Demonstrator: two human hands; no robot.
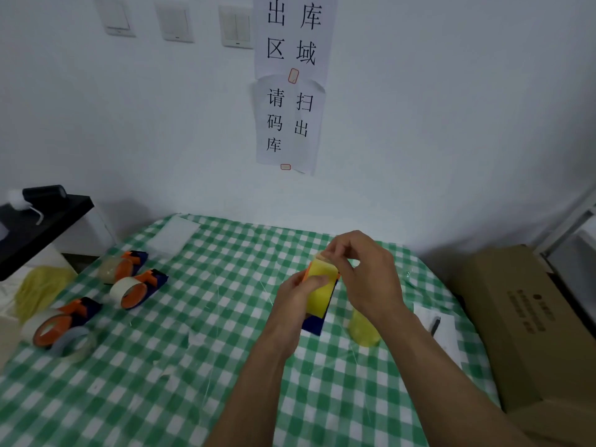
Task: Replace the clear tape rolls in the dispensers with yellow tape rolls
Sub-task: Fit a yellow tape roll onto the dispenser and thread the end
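Observation:
My left hand (301,293) grips a blue and orange dispenser (314,322) that carries a yellow tape roll (321,288), held upright above the checked table. My right hand (364,269) pinches the tape's free end at the top of that roll. Another yellow roll (362,327) stands on the table, partly hidden behind my right wrist. At the left lie three dispensers with clear rolls: one far (124,266), one in the middle (138,288), one near (61,321). A loose clear roll (74,343) lies beside the near one.
A cardboard box (532,321) stands off the table's right edge. White paper with a black pen (435,324) lies at the right of the green checked cloth (193,382). A black shelf (42,217) and yellow fibres (38,291) sit at the left. White foam (174,235) lies at the back.

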